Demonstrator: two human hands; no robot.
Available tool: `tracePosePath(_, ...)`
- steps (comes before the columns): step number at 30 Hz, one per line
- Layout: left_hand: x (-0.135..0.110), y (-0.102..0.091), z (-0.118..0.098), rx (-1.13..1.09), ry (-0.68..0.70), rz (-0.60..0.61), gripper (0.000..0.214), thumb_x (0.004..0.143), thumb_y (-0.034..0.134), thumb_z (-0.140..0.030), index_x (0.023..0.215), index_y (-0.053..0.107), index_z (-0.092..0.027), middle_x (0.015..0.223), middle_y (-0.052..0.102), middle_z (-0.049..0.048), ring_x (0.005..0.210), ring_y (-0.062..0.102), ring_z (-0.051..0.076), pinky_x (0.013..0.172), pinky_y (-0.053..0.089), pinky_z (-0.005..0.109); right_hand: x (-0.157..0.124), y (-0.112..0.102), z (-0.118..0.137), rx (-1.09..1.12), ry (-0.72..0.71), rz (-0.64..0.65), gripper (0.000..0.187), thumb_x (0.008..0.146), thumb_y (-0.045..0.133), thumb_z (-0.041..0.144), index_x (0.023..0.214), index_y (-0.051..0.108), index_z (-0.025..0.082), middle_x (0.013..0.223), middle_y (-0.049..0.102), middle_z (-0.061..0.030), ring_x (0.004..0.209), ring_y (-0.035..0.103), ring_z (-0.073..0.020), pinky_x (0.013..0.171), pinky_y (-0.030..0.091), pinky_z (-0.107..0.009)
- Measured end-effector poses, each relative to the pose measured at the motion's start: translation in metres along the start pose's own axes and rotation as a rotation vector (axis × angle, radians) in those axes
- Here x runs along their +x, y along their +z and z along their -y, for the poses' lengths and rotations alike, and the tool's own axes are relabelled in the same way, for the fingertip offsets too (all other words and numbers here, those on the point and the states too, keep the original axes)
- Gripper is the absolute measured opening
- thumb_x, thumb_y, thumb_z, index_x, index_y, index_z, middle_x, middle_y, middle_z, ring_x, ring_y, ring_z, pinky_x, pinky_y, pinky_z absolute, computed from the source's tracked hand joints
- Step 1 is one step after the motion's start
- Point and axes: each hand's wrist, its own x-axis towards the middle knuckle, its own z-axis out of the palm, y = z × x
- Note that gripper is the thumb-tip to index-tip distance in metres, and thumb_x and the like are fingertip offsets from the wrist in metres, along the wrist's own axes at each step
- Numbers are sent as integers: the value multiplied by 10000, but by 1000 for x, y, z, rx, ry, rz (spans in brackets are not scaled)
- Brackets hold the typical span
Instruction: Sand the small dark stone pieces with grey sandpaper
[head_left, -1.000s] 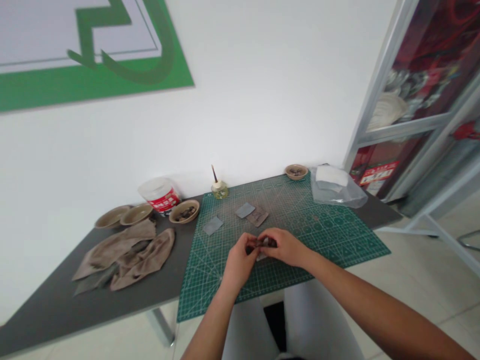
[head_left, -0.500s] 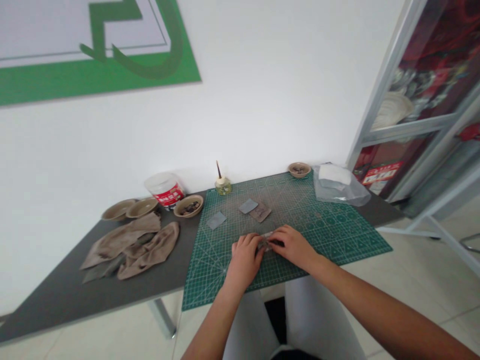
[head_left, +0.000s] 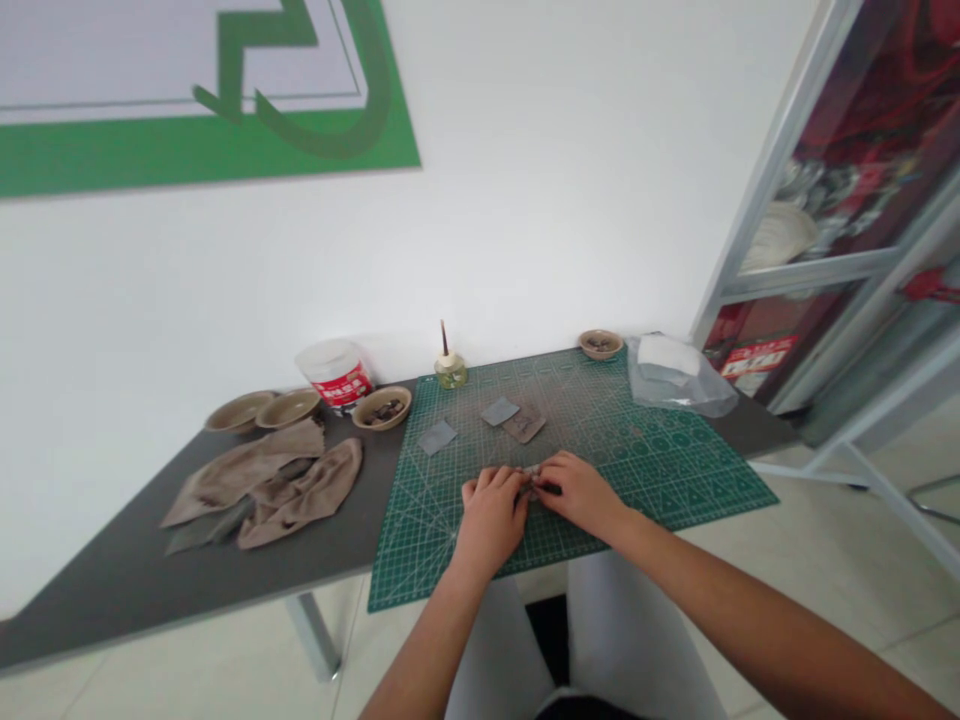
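Both hands meet low over the green cutting mat (head_left: 420, 530), near its front edge. My left hand (head_left: 493, 510) is closed, its fingertips and thumb pressed onto a small grey-brown piece (head_left: 533, 482). From the other side my right hand (head_left: 579, 492) pinches at the same piece. Fingers cover most of it, so its kind cannot be made out. Just beyond the hands, a grey square (head_left: 499, 411) that looks like sandpaper overlaps a brownish, worn square (head_left: 526, 424). Another grey square (head_left: 437, 436) lies further left on the mat.
Left on the dark table (head_left: 97, 590) lie brown cloths (head_left: 300, 495). Behind them stand two bowls, a tub with a red label (head_left: 341, 385) and a bowl of small dark pieces (head_left: 382, 409). A glass bottle with a brush (head_left: 451, 370), another small bowl (head_left: 601, 345) and a plastic bag (head_left: 679, 375) line the back.
The view has shifted slightly. Both hands stay together at the same spot on the mat, with the fingers a little closer together, and less of the small piece shows between them.
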Motion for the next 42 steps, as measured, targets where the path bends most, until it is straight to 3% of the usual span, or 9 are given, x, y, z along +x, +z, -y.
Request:
tracePosePath(21,0,-2,0,-65,-32,18,323,893,433,-124,1124,601,-275,1196,628,33,1162,475,229,926,312,408,7,3,-2,30,-40,9,77,803,667,165,736,639,188,871,639,-38,898,547,-188,826,443,-315)
tracePosePath(42,-3,-6,-5,-64,-80,-13,254,871,476,-160,1092,543,-264,1095,649,40,1101,483,244,906,300,424,8,-3,-6,30,-63,83,60,808,660,164,757,640,189,919,646,-38,920,543,-180,833,448,-310)
